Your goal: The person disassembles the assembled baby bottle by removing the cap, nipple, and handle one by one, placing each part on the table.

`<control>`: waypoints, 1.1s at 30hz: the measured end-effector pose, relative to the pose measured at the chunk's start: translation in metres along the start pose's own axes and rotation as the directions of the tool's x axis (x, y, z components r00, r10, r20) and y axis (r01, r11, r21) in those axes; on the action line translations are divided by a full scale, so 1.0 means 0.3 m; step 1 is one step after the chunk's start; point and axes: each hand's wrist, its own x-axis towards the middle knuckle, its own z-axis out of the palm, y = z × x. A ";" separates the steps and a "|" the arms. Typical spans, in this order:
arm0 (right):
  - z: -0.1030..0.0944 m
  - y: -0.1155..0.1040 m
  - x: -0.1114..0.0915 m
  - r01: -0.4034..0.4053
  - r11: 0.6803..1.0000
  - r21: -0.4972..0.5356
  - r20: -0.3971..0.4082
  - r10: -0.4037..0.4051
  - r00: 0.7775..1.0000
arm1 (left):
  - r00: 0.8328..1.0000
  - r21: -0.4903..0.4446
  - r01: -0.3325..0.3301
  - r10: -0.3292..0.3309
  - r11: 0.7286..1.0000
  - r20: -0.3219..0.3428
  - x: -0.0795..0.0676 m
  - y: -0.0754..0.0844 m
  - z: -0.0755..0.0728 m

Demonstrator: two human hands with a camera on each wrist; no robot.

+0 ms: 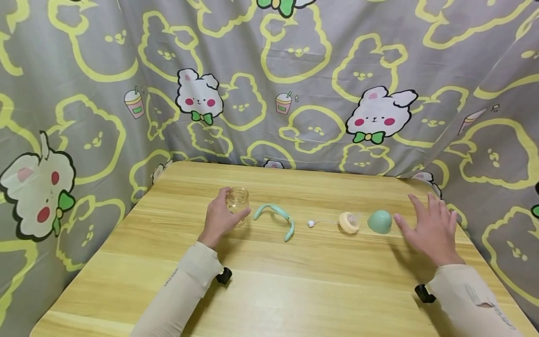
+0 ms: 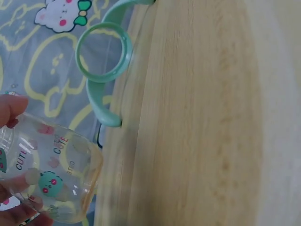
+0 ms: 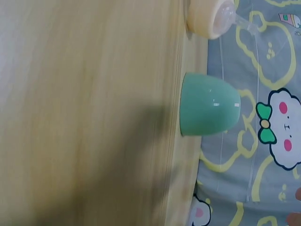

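Note:
My left hand [image 1: 219, 217] grips a clear baby bottle [image 1: 239, 200], thumb on one side and fingers on the other. The left wrist view shows printed cartoon pictures and "CUTE" lettering on the bottle [image 2: 51, 165]. Just right of it lies a mint-green handle piece [image 1: 283, 213], whose ring [image 2: 127, 52] shows in the left wrist view. Over on the right, my right hand [image 1: 431, 229] is spread, holding nothing, beside a green domed cap [image 1: 380, 222]. That cap [image 3: 209, 104] stands rim down on the table. Only fingertips of this hand show in the right wrist view.
Left of the cap sits a peach collar [image 1: 348, 223] with a clear nipple, trailing a thin straw that ends in a white ball [image 1: 310, 223]. Everything rests on a wooden table [image 1: 294, 290]. A patterned grey curtain [image 1: 244, 56] hangs around its back and sides.

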 end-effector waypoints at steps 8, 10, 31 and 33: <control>-0.009 0.030 -0.020 -0.032 0.999 -0.007 0.025 0.032 0.999 | 1.000 0.008 0.025 -0.025 1.000 -0.005 0.013 -0.013 -0.001; -0.011 0.034 -0.023 -0.040 0.999 -0.010 0.029 0.040 0.999 | 0.999 0.012 0.038 -0.038 0.999 -0.004 0.014 -0.015 -0.004; -0.025 0.058 -0.033 -0.075 0.997 -0.034 0.077 0.077 0.994 | 0.995 0.011 0.091 -0.092 0.996 0.049 0.024 -0.044 -0.009; -0.023 0.059 -0.034 -0.075 0.997 -0.036 0.077 0.078 0.994 | 0.994 0.015 0.095 -0.096 0.995 0.050 0.023 -0.045 -0.009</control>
